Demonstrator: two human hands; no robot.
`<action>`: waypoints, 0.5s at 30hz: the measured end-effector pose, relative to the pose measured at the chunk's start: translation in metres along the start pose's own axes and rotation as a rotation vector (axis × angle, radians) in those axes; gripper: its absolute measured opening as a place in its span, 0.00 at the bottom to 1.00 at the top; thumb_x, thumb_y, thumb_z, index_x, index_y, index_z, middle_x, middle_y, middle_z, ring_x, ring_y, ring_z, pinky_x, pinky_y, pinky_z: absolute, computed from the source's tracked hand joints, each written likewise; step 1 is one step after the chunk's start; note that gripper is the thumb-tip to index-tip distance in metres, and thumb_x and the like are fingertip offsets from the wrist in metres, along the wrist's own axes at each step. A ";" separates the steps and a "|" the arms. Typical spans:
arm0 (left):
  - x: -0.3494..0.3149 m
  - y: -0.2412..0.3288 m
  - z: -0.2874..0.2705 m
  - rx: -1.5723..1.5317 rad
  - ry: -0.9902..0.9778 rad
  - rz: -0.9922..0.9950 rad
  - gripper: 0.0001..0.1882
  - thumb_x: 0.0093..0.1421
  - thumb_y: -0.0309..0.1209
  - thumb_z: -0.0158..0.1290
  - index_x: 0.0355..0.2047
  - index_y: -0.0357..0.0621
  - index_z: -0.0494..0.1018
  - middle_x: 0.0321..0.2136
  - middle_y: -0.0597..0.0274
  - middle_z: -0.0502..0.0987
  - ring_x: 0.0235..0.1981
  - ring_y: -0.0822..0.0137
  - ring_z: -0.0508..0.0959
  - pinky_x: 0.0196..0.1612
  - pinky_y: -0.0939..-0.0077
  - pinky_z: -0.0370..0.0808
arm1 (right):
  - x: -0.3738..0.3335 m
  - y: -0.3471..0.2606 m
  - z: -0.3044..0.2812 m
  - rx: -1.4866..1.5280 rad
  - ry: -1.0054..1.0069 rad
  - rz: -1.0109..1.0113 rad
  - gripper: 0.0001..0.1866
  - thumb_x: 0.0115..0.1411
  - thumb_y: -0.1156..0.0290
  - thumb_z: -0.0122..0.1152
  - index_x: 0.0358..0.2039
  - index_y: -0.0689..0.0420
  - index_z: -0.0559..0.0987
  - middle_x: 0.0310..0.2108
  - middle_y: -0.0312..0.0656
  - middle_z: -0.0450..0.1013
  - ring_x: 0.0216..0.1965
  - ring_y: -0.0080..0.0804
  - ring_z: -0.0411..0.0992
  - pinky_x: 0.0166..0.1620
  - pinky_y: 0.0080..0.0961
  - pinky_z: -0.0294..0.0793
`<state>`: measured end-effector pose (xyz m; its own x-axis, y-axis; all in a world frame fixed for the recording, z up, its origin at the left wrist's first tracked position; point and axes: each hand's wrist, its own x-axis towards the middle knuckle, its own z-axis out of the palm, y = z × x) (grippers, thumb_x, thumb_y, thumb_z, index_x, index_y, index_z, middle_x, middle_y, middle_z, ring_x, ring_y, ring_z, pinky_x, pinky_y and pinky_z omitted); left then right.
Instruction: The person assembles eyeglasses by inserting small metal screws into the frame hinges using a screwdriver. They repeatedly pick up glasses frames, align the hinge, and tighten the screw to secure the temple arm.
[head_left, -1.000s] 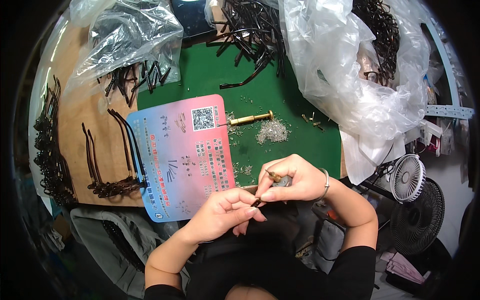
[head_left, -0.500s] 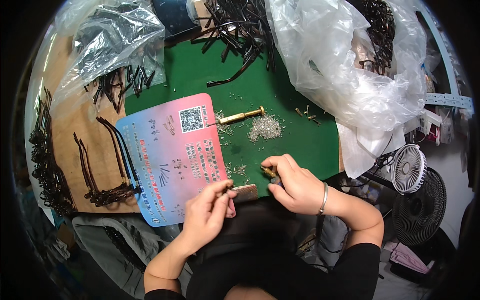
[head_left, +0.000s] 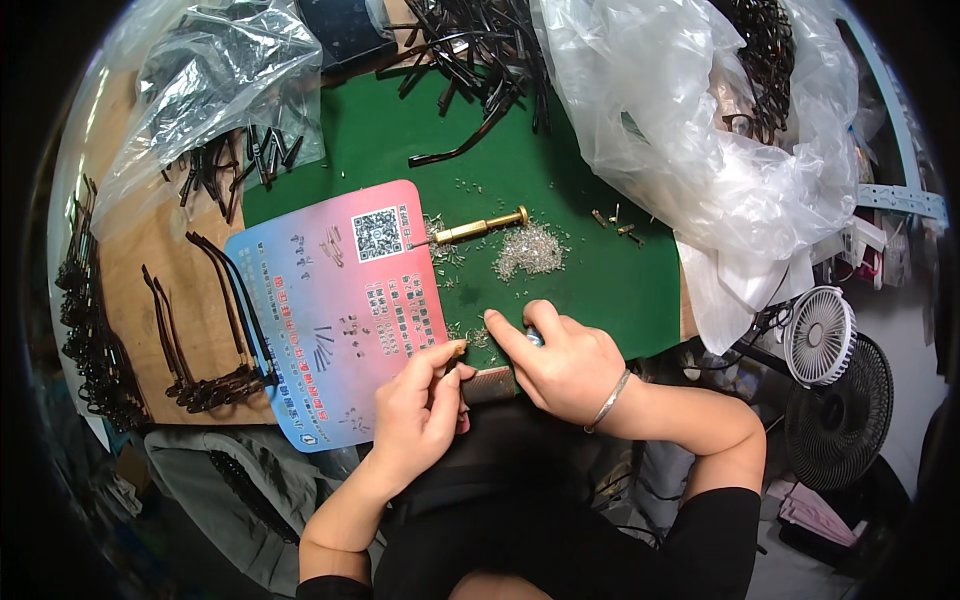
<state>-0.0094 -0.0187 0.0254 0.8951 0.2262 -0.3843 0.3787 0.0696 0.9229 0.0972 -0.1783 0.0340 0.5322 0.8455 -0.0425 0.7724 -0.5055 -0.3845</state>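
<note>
Near the front edge of the green mat (head_left: 590,290), my left hand (head_left: 420,405) is closed, thumb and fingers pinching a small brass-coloured piece (head_left: 459,349). Just right of it, my right hand (head_left: 570,370) has its index finger stretched toward loose tiny screws (head_left: 474,334). Its other fingers are curled round a tool with a rounded blue-grey end (head_left: 534,337); the rest of that tool is hidden. Between the hands lies a small textured metal block (head_left: 490,385). Further back, a brass screwdriver (head_left: 480,227) rests beside a heap of tiny clear and silvery screws (head_left: 530,253).
A pink-and-blue printed card (head_left: 330,320) covers the mat's left part. Dark spectacle frames (head_left: 225,385) stand at left. Dark temple arms (head_left: 480,60) pile up at the back, between plastic bags (head_left: 690,130). Small brass pieces (head_left: 620,226) lie at right, beyond them a white fan (head_left: 818,337).
My right hand has moved left, its index finger now stretched out over the mat and the brass part of its tool out of sight. My left fingertips have risen slightly, showing a brass-coloured piece.
</note>
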 end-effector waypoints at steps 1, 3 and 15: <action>-0.001 0.000 -0.002 -0.074 0.001 -0.034 0.12 0.61 0.20 0.44 0.45 0.34 0.67 0.29 0.59 0.77 0.18 0.79 0.73 0.21 0.86 0.72 | 0.000 0.000 0.001 -0.006 0.007 -0.001 0.28 0.42 0.68 0.63 0.47 0.55 0.72 0.32 0.42 0.65 0.20 0.31 0.70 0.22 0.24 0.73; -0.005 0.001 -0.007 -0.135 -0.009 -0.075 0.12 0.61 0.20 0.43 0.46 0.34 0.67 0.30 0.59 0.77 0.20 0.80 0.73 0.22 0.86 0.72 | -0.001 0.001 0.001 -0.019 0.019 -0.004 0.28 0.42 0.68 0.64 0.47 0.55 0.72 0.32 0.42 0.65 0.19 0.30 0.69 0.22 0.24 0.73; 0.004 -0.007 -0.007 0.167 0.047 0.046 0.11 0.59 0.20 0.46 0.43 0.34 0.69 0.28 0.56 0.79 0.27 0.72 0.79 0.29 0.81 0.75 | 0.003 -0.002 -0.001 0.003 -0.083 0.005 0.26 0.46 0.72 0.59 0.49 0.52 0.70 0.31 0.43 0.64 0.19 0.33 0.70 0.21 0.26 0.73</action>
<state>-0.0096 -0.0118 0.0179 0.9020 0.2710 -0.3361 0.3745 -0.1035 0.9214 0.0978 -0.1756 0.0358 0.5054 0.8544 -0.1207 0.7686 -0.5093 -0.3871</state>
